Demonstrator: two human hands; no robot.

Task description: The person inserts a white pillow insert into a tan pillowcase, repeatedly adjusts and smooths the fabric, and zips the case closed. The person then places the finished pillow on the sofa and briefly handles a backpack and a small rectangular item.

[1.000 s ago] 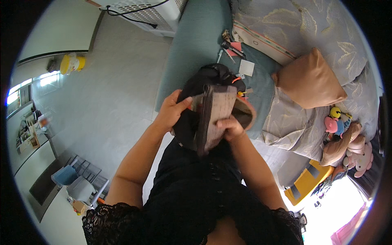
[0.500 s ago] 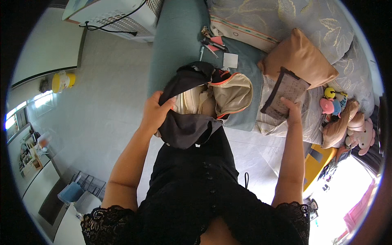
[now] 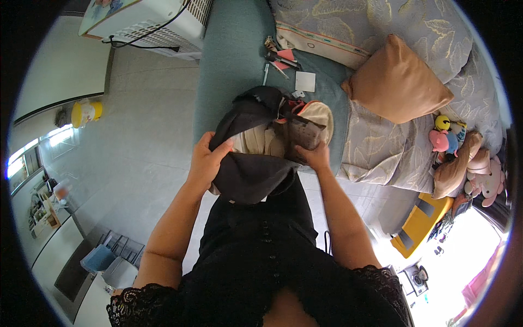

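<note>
A dark grey backpack with a beige lining and orange edging lies unzipped before me on the edge of the green bed. My left hand grips its left rim, thumb over the lining, and holds the mouth apart. In my right hand is a brownish see-through pouch with a dark border. The pouch is at the right side of the backpack's mouth, partly inside it. Its lower end is hidden by the bag, and its contents cannot be made out.
Beyond the bag lie a white square card, a black cylindrical item, a pink paper and a pen. A brown cushion and small plush toys sit to the right. A white appliance stands far left.
My right hand has brought the pouch leftward from over the bedding into the backpack's mouth. The left hand keeps its hold on the rim.
</note>
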